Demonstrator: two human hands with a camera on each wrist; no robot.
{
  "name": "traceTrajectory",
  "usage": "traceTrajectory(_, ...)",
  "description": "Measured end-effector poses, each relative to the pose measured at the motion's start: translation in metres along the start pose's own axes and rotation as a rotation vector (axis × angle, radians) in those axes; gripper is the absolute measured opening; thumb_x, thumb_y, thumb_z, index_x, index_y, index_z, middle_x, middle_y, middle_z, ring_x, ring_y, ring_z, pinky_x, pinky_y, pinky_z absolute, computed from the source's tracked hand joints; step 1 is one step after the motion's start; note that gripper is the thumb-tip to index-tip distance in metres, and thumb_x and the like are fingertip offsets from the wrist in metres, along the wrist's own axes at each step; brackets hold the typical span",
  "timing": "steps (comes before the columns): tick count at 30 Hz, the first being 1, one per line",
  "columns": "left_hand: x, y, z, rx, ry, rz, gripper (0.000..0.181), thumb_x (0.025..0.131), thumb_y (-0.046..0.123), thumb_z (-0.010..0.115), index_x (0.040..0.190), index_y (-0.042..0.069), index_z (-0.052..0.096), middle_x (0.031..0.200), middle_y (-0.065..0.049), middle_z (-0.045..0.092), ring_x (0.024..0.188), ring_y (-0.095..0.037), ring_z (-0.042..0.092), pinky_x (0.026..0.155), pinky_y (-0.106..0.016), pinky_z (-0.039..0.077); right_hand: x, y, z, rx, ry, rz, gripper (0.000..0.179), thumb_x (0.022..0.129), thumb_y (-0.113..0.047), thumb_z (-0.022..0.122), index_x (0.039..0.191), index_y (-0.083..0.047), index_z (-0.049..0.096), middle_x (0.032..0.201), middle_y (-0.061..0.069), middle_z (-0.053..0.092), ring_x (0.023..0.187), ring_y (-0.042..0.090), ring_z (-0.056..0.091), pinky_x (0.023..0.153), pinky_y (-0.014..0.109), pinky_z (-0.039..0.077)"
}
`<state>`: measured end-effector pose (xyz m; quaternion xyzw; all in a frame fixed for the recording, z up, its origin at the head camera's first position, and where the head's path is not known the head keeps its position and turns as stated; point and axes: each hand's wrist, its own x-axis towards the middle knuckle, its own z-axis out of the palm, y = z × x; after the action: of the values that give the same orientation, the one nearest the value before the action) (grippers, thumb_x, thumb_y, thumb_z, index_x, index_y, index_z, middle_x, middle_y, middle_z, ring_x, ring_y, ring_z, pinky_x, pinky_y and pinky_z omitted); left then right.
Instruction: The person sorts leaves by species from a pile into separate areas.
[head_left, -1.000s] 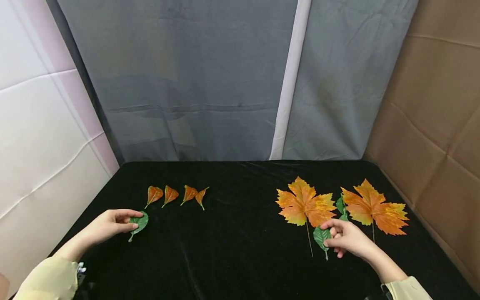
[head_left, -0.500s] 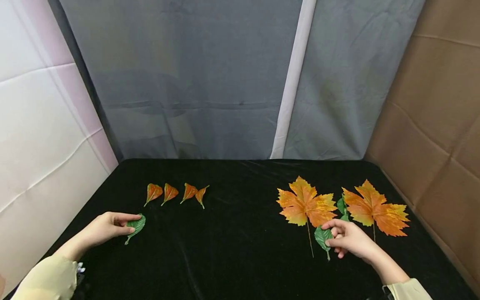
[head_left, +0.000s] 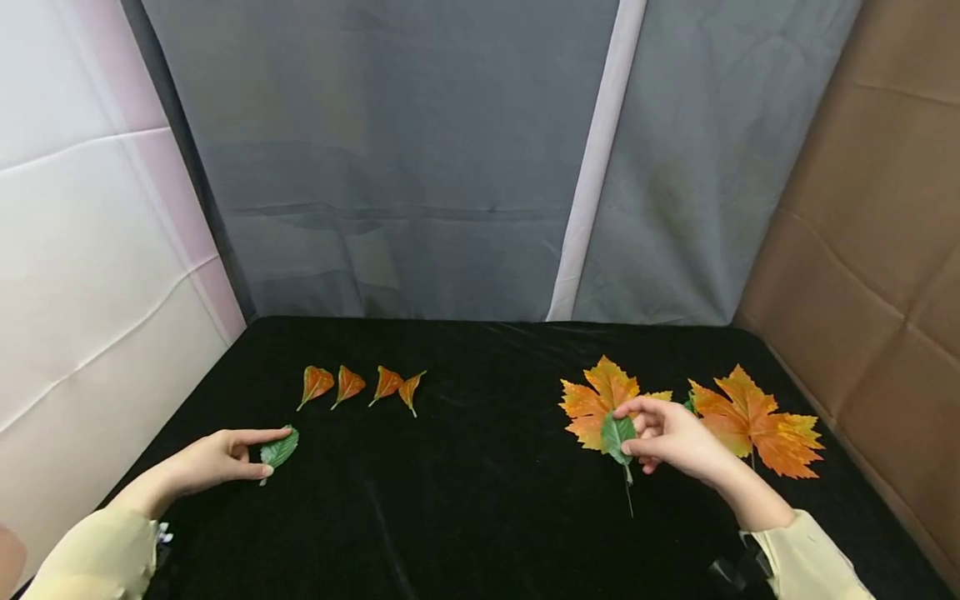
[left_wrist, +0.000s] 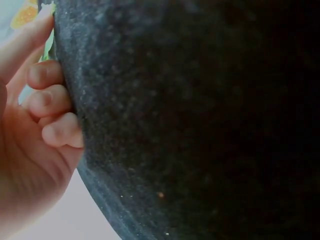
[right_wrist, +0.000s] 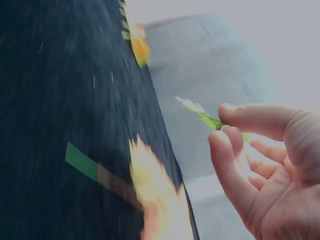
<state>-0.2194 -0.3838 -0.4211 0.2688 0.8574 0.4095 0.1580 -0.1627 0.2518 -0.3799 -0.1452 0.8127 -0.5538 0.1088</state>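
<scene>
My left hand [head_left: 217,460] is over the left of the table, at a small green leaf [head_left: 280,450] on the black cloth. The index fingertip touches the leaf's upper end and the thumb its stem end, spread apart. In the left wrist view, the other fingers curl by the cloth. On the right, my right hand [head_left: 675,440] pinches another green leaf [head_left: 617,435] between thumb and index finger, stem downward. That leaf overlaps an orange maple leaf [head_left: 581,404] in the head view; in the right wrist view it shows raised, seen edge-on.
Several small orange leaves [head_left: 349,385] lie in a row at the back left. A second maple leaf [head_left: 780,433] lies at the right, with a bit of green leaf [head_left: 690,403] beside it. Grey curtain [head_left: 450,167] stands behind the black-covered table [head_left: 450,500].
The left index finger and thumb have spread apart on their leaf. The right hand has moved left and up with its green leaf, now in front of the left maple leaf.
</scene>
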Motion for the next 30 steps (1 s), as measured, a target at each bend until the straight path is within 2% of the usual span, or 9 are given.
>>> traceTrajectory(2, 0.002, 0.0, 0.0, -0.037, -0.021, 0.006, 0.052, 0.091, 0.008, 0.067, 0.132, 0.038, 0.058, 0.063, 0.014, 0.04, 0.053, 0.002, 0.036, 0.043, -0.027, 0.031, 0.018, -0.008, 0.014, 0.021, -0.045, -0.028, 0.046, 0.082, 0.0, 0.073, 0.12, 0.011, 0.05, 0.081, 0.012, 0.058, 0.059, 0.016, 0.058, 0.052, 0.034, 0.054)
traceTrajectory(6, 0.007, 0.002, 0.001, -0.06, -0.038, -0.003, 0.05, 0.09, 0.008, 0.067, 0.135, 0.028, 0.058, 0.061, 0.013, 0.041, 0.052, 0.002, 0.037, 0.042, -0.025, 0.033, 0.058, -0.017, 0.049, 0.089, -0.114, -0.059, 0.04, 0.081, 0.003, 0.073, 0.116, 0.008, 0.053, 0.077, 0.009, 0.058, 0.056, 0.016, 0.057, 0.051, 0.032, 0.054)
traceTrajectory(12, 0.014, 0.008, 0.006, -0.038, -0.021, -0.11, 0.057, 0.089, 0.015, 0.07, 0.139, -0.001, 0.049, 0.062, 0.007, 0.047, 0.051, -0.002, 0.039, 0.045, -0.022, 0.037, 0.112, -0.031, 0.1, 0.17, -0.161, -0.071, 0.037, 0.08, 0.005, 0.072, 0.112, 0.006, 0.056, 0.071, 0.006, 0.059, 0.053, 0.016, 0.057, 0.05, 0.032, 0.054)
traceTrajectory(14, 0.017, 0.009, 0.008, -0.043, -0.015, -0.124, 0.056, 0.089, 0.014, 0.07, 0.139, -0.001, 0.049, 0.064, 0.004, 0.051, 0.052, -0.003, 0.04, 0.046, -0.022, 0.038, 0.126, -0.035, 0.115, 0.189, -0.16, -0.065, 0.036, 0.079, 0.006, 0.072, 0.111, 0.005, 0.057, 0.07, 0.005, 0.059, 0.052, 0.016, 0.057, 0.05, 0.032, 0.054)
traceTrajectory(19, 0.024, 0.012, 0.012, -0.049, 0.0, -0.137, 0.055, 0.089, 0.013, 0.07, 0.139, 0.003, 0.051, 0.068, 0.0, 0.055, 0.053, -0.005, 0.041, 0.048, -0.023, 0.038, 0.154, -0.043, 0.148, 0.239, -0.154, -0.052, 0.033, 0.077, 0.008, 0.073, 0.107, 0.003, 0.059, 0.066, 0.004, 0.059, 0.05, 0.014, 0.056, 0.049, 0.032, 0.054)
traceTrajectory(24, 0.027, 0.013, 0.014, -0.039, 0.005, -0.145, 0.06, 0.088, 0.014, 0.071, 0.138, -0.007, 0.046, 0.069, -0.003, 0.058, 0.052, -0.005, 0.041, 0.047, -0.022, 0.038, 0.172, -0.047, 0.176, 0.275, -0.145, -0.022, 0.032, 0.077, 0.008, 0.073, 0.105, 0.002, 0.06, 0.064, 0.004, 0.057, 0.049, 0.014, 0.055, 0.048, 0.03, 0.053)
traceTrajectory(30, 0.03, 0.015, 0.015, -0.053, -0.001, -0.169, 0.062, 0.088, 0.013, 0.071, 0.14, -0.008, 0.043, 0.07, -0.006, 0.06, 0.052, -0.005, 0.039, 0.047, -0.022, 0.036, 0.187, -0.05, 0.207, 0.3, -0.107, 0.011, 0.029, 0.076, 0.009, 0.074, 0.101, 0.001, 0.061, 0.064, 0.003, 0.058, 0.048, 0.013, 0.054, 0.046, 0.027, 0.051)
